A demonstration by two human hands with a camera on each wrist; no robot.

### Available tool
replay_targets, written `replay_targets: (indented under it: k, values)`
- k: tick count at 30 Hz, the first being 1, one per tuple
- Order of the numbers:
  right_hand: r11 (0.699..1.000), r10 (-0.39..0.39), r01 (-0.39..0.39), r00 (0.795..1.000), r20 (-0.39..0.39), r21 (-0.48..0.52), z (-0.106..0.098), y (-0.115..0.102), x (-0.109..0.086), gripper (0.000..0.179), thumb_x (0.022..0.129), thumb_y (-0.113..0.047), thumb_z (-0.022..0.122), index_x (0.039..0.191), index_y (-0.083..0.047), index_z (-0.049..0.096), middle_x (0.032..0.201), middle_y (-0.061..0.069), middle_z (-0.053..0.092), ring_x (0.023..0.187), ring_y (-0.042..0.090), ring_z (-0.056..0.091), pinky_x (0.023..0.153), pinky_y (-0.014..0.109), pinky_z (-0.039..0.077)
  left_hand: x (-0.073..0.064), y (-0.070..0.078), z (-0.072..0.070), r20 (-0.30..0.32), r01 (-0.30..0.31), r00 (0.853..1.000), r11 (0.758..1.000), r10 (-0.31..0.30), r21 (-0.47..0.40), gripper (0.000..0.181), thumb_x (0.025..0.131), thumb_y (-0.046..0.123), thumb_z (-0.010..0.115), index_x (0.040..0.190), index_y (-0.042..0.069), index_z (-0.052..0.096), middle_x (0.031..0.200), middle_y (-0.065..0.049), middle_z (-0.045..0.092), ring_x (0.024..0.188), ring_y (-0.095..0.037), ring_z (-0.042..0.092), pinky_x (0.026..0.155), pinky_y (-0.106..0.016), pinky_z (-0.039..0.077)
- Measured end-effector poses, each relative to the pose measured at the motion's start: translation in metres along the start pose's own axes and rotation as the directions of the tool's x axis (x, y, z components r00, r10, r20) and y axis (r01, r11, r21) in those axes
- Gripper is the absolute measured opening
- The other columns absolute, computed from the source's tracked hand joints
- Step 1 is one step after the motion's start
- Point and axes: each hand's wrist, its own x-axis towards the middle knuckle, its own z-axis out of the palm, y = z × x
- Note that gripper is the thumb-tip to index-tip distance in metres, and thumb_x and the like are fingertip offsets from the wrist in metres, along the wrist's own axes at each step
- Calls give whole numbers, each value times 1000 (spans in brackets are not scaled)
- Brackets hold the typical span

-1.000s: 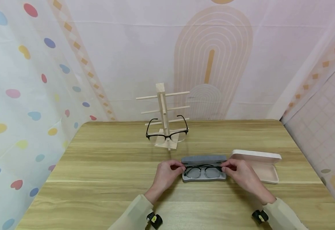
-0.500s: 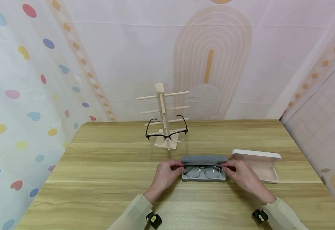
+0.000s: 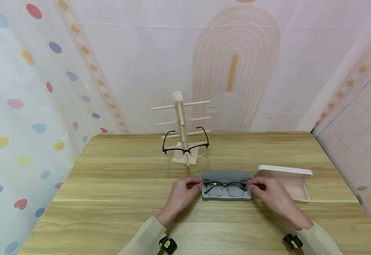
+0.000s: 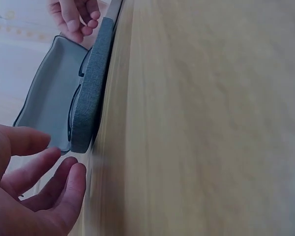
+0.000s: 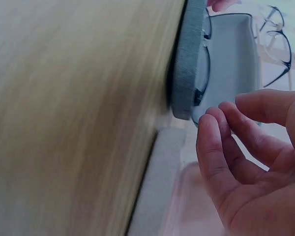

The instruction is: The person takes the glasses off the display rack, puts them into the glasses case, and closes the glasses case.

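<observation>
A grey glasses case (image 3: pixel 227 199) lies with its lid raised on the table. Inside it rest black-topped glasses (image 3: pixel 225 184), lenses toward me. At the case's left end is my left hand (image 3: pixel 181 193), and my right hand (image 3: pixel 270 193) is at its right end. The left wrist view shows the left hand (image 4: pixel 34 182) loosely curved beside the case (image 4: pixel 91 93), nothing between its fingers. In the right wrist view the right hand (image 5: pixel 255 157) also holds nothing, its fingertips near the case's corner. Whether either hand touches the case, I cannot tell.
Behind the case, to the left, stands a wooden glasses rack (image 3: pixel 181 122) with thin pegs. Another pair of black-topped glasses (image 3: pixel 186 151) hangs low on it. Just right of the grey case, partly behind my right hand, is a white case (image 3: pixel 295 191) with its lid up.
The glasses have settled down into the grey case. Both hands have let go of the glasses and drawn slightly outward, away from the case's ends.
</observation>
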Motion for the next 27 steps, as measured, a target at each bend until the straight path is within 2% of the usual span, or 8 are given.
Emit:
replay_targets:
  k: [6, 10, 17, 21, 27]
  values:
    - [999, 11, -17, 989, -150, -36, -4, -5, -8, 11, 98, -14, 66, 103, -12, 75, 97, -1, 74, 89, 15, 67, 76, 29, 55, -3, 2, -2, -33, 48, 998, 994, -51, -94, 27, 98, 14, 67, 119, -2, 72, 107, -11, 74, 99, -25, 71, 86, -36, 60]
    - [1000, -3, 4, 982, -187, 7, -4, -6, -9, 17, 101, -17, 63, 113, -8, 72, 103, 2, 74, 96, 20, 69, 83, 31, 59, -1, 4, -1, -24, 58, 998, 985, -63, -163, 38, 101, 21, 65, 130, -3, 65, 114, -15, 72, 103, -29, 71, 82, -32, 60]
    - [999, -17, 22, 993, -120, 39, -1, -6, -4, 38, 106, -28, 61, 135, -3, 65, 115, 8, 74, 103, 23, 70, 86, 35, 58, 3, 8, 1, 41, 86, 996, 976, -79, -201, 52, 105, 41, 58, 143, 6, 59, 127, -15, 69, 106, -28, 71, 84, -37, 61]
    - [998, -9, 13, 997, -77, 56, 2, -6, 1, 44, 106, -33, 60, 139, -4, 63, 116, 9, 73, 103, 22, 71, 85, 36, 58, 7, 12, 2, 55, 92, 995, 976, -83, -197, 51, 106, 44, 55, 141, 8, 62, 128, -14, 69, 109, -27, 70, 85, -37, 61]
    - [997, 14, -11, 999, -39, 74, 3, -6, 5, 45, 108, -38, 54, 140, -7, 64, 112, 4, 73, 97, 17, 67, 81, 34, 55, 10, 14, 3, 55, 85, 995, 986, -78, -145, 51, 105, 48, 55, 135, 8, 66, 125, -12, 71, 109, -25, 69, 87, -37, 60]
